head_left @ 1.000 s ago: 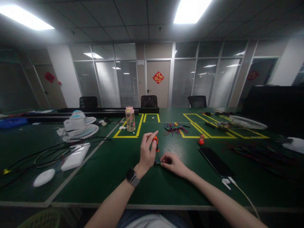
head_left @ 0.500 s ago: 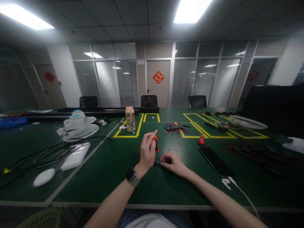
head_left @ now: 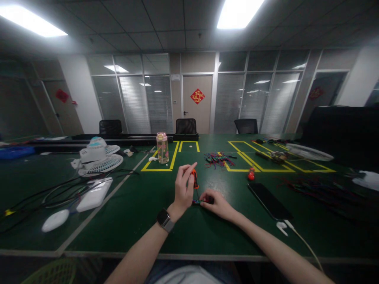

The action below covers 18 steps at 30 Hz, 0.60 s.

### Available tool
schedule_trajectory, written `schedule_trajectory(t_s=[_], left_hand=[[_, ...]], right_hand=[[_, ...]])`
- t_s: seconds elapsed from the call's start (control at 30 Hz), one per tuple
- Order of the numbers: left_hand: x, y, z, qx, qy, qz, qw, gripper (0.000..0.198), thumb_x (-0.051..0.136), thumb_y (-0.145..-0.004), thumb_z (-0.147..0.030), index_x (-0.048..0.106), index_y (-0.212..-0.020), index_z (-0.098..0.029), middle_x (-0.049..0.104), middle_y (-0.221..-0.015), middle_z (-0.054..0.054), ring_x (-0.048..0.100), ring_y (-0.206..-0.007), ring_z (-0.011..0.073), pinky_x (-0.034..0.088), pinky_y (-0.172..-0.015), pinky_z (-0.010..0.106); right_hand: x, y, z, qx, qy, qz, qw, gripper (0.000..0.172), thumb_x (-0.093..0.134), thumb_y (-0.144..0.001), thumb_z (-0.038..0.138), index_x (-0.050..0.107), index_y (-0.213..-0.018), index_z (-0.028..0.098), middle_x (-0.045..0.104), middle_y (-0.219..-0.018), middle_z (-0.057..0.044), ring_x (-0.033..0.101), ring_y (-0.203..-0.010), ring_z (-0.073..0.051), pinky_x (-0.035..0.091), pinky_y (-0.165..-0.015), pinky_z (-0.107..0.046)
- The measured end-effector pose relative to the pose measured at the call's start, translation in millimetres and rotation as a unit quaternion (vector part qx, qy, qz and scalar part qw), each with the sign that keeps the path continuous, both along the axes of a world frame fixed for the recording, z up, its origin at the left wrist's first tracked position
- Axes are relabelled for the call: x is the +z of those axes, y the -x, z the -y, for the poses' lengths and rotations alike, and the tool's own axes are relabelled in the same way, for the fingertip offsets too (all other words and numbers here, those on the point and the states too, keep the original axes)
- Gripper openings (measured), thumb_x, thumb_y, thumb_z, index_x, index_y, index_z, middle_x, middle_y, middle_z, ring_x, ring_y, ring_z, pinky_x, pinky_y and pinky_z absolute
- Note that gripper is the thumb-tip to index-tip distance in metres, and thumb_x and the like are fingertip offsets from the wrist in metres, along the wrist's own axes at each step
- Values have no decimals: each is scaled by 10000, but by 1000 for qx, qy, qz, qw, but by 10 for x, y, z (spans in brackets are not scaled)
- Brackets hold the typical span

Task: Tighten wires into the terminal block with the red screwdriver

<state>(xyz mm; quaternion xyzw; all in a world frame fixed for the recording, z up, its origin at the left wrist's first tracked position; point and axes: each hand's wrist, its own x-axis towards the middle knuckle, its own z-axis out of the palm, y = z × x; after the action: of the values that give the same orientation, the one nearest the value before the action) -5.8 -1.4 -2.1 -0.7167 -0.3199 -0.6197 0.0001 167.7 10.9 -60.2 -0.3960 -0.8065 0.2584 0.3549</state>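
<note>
My left hand [head_left: 184, 188], with a watch on its wrist, is closed around the handle of an orange and black screwdriver [head_left: 195, 180]. The screwdriver stands nearly upright, and its shaft runs down to a small green terminal block with wires [head_left: 196, 202] on the table. Between thumb and fingers, my right hand [head_left: 215, 203] pinches the block's right side and steadies it against the tabletop. The fingers partly cover the block, so its exact shape and the contact of the tip are hard to make out.
Beyond the hands lies a pile of wired blocks [head_left: 219, 159]. To the right are a red-orange gourd-shaped object [head_left: 251, 174], a phone [head_left: 269, 201] and a white earphone [head_left: 282, 228]. A bottle [head_left: 162, 148], a white fan [head_left: 100, 157], cables and a mouse [head_left: 55, 220] are on the left.
The screwdriver's handle looks slightly turned in my left hand. Both hands keep nearly the same place.
</note>
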Motion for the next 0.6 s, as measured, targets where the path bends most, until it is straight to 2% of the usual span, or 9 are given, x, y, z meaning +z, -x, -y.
schedule_trajectory(t_s=[0.13,0.23,0.4,0.6], left_hand=[[2,4,-11,-9,-9,8,1000,356,366,-980,-177,541,-1290,-197,587,-1113,83,564,-1045,173,466,-914,312],[18,-11,-11,2,-21,17,1000,287,424,-964,-180,580,-1204,-192,605,-1072,81,571,-1018,181,476,-900,330],[30,-29,2,47,-26,16,998,198,571,-914,-267,642,-1091,-214,523,-935,39,552,-889,165,493,-804,303],[11,-12,7,15,-10,4,1000,340,376,-982,-205,581,-1252,-212,560,-1092,81,573,-1015,175,490,-874,313]], right_hand=[[-25,-1,-14,3,-1,-7,1000,83,650,-739,108,656,-806,156,584,-734,3,534,-690,-146,413,-637,-247],[-35,-3,-19,5,-1,-10,1000,85,650,-739,107,657,-806,159,585,-734,3,535,-689,-144,418,-638,-246],[-33,-8,-16,2,0,-7,1000,95,653,-737,106,659,-814,161,589,-739,0,541,-695,-148,424,-644,-249],[-34,-9,-19,2,-2,-5,1000,97,646,-740,110,662,-817,168,593,-736,3,546,-694,-148,430,-645,-251]])
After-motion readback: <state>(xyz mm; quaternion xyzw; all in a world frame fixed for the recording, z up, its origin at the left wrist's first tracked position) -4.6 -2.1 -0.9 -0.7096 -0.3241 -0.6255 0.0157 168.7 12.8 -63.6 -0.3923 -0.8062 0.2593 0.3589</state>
